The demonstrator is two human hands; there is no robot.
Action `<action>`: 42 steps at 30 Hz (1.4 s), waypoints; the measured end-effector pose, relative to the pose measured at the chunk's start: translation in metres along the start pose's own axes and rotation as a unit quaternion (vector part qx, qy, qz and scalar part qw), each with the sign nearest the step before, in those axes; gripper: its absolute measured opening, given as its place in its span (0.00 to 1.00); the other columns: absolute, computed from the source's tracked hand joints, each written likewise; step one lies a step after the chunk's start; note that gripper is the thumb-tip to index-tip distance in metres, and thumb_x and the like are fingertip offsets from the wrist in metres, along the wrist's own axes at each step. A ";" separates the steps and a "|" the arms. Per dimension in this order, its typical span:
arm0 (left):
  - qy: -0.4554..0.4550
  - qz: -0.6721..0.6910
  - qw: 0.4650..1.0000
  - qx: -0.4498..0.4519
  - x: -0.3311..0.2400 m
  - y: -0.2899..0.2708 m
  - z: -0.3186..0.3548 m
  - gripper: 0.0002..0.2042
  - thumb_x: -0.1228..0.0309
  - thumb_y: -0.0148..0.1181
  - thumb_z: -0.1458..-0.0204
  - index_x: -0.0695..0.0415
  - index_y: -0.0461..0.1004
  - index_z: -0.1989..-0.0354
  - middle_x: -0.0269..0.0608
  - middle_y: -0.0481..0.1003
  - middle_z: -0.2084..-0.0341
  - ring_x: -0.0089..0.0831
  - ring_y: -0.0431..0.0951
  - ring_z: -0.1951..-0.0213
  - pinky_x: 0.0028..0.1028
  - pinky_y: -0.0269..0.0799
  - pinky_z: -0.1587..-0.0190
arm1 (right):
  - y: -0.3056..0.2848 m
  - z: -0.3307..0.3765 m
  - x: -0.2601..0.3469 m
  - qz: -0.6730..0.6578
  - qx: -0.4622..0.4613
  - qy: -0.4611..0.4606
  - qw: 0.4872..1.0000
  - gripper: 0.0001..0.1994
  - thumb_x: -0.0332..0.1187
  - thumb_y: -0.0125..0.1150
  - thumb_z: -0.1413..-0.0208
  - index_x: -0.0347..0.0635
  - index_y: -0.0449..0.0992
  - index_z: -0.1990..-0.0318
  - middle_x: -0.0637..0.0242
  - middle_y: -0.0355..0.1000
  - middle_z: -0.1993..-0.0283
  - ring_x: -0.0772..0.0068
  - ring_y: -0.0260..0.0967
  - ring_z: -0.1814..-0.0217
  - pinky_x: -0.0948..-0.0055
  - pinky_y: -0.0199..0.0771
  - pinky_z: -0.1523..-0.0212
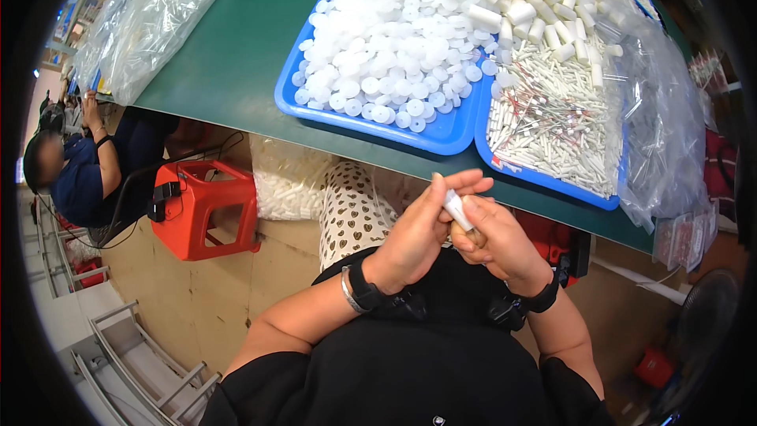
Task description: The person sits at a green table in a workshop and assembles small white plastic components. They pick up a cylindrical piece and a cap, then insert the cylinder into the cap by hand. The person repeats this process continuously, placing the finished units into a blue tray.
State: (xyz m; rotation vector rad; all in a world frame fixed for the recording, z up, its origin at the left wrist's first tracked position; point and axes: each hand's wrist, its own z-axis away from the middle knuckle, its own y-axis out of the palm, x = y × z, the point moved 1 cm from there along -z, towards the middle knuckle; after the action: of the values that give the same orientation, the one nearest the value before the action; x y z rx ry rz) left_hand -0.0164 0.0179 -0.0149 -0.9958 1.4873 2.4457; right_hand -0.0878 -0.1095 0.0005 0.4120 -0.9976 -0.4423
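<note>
Between both hands, a small white tube [456, 210] is pinched.
Left hand [422, 229] and right hand [493, 238] are closed on it; beyond the fingers, heaped trays [441, 136] of white caps [386, 47] remain unworked.

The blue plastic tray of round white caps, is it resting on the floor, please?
No, the blue plastic tray of round white caps sits on the green table.

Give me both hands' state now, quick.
Left hand: shut on the white tube.
Right hand: shut on the same white tube.
</note>
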 end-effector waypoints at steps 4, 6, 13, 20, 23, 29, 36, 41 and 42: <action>0.021 -0.043 0.996 -0.077 0.029 -0.010 0.010 0.28 0.49 0.26 0.31 0.60 0.65 0.43 0.44 0.70 0.43 0.33 0.70 0.44 0.35 0.65 0.39 | 0.004 -0.012 -0.030 0.460 -0.105 -0.215 0.855 0.15 0.40 0.48 0.32 0.34 0.70 0.57 0.62 0.69 0.82 0.65 0.65 0.85 0.69 0.63 0.82; -0.057 0.002 0.991 -0.125 0.035 -0.017 0.012 0.28 0.49 0.26 0.31 0.60 0.67 0.46 0.44 0.72 0.47 0.32 0.72 0.47 0.32 0.64 0.40 | 0.008 -0.012 -0.028 0.624 -0.122 -0.183 0.750 0.13 0.38 0.51 0.35 0.34 0.69 0.57 0.51 0.73 0.80 0.48 0.74 0.76 0.55 0.72 0.74; -0.208 0.060 0.927 -0.306 0.048 -0.073 0.006 0.25 0.50 0.37 0.32 0.60 0.65 0.45 0.44 0.68 0.45 0.34 0.67 0.44 0.39 0.62 0.40 | -0.032 -0.049 -0.062 0.691 -0.110 -0.077 0.710 0.27 0.45 0.55 0.39 0.32 0.64 0.41 0.46 0.76 0.68 0.43 0.75 0.64 0.50 0.74 0.62; -0.017 -0.182 0.979 -0.085 -0.027 -0.039 0.012 0.09 0.67 0.51 0.35 0.60 0.73 0.57 0.34 0.77 0.66 0.22 0.76 0.66 0.22 0.71 0.60 | 0.001 0.013 0.040 0.659 -0.162 -0.378 0.630 0.02 0.28 0.63 0.47 0.42 0.76 0.68 0.65 0.74 0.73 0.63 0.72 0.74 0.66 0.71 0.72; 0.190 -0.475 0.855 -0.081 -0.060 -0.011 -0.005 0.07 0.70 0.54 0.37 0.62 0.74 0.59 0.35 0.77 0.66 0.22 0.75 0.67 0.24 0.71 0.61 | -0.017 0.008 0.074 0.723 -0.269 -0.379 0.512 0.09 0.21 0.59 0.54 0.40 0.75 0.63 0.62 0.69 0.68 0.60 0.70 0.68 0.65 0.70 0.68; 0.421 -0.714 0.550 -0.107 -0.084 -0.004 -0.063 0.13 0.77 0.63 0.52 0.60 0.74 0.57 0.44 0.75 0.60 0.45 0.71 0.58 0.36 0.69 0.56 | -0.042 -0.014 0.087 0.786 -0.239 -0.348 0.452 0.09 0.20 0.56 0.57 0.38 0.74 0.65 0.60 0.69 0.62 0.60 0.70 0.61 0.65 0.72 0.63; 0.380 -0.759 0.512 -0.130 -0.087 -0.009 -0.079 0.10 0.78 0.65 0.54 0.59 0.75 0.63 0.43 0.75 0.65 0.45 0.73 0.62 0.38 0.71 0.61 | -0.044 -0.006 0.092 0.719 -0.252 -0.453 0.463 0.11 0.18 0.59 0.53 0.37 0.76 0.60 0.59 0.75 0.60 0.57 0.72 0.63 0.64 0.72 0.64; 0.406 -0.724 0.542 -0.131 -0.088 -0.010 -0.080 0.07 0.78 0.65 0.53 0.58 0.75 0.65 0.43 0.75 0.67 0.43 0.74 0.63 0.37 0.71 0.63 | -0.049 0.013 0.102 0.625 -0.345 -0.532 0.456 0.10 0.21 0.65 0.49 0.39 0.77 0.59 0.62 0.75 0.67 0.59 0.69 0.68 0.66 0.69 0.65; 0.407 -0.705 0.564 -0.135 -0.088 -0.010 -0.080 0.07 0.77 0.64 0.52 0.58 0.75 0.65 0.42 0.75 0.67 0.42 0.74 0.63 0.37 0.71 0.62 | -0.048 0.018 0.104 0.620 -0.361 -0.525 0.458 0.12 0.20 0.65 0.49 0.39 0.78 0.57 0.62 0.74 0.67 0.61 0.68 0.69 0.66 0.68 0.66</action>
State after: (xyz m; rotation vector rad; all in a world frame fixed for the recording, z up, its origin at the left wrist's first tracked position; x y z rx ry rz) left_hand 0.0941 -0.0222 0.0043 -2.2381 -0.1077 0.8991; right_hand -0.0626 -0.2070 0.0571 -1.6024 -1.8240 0.3903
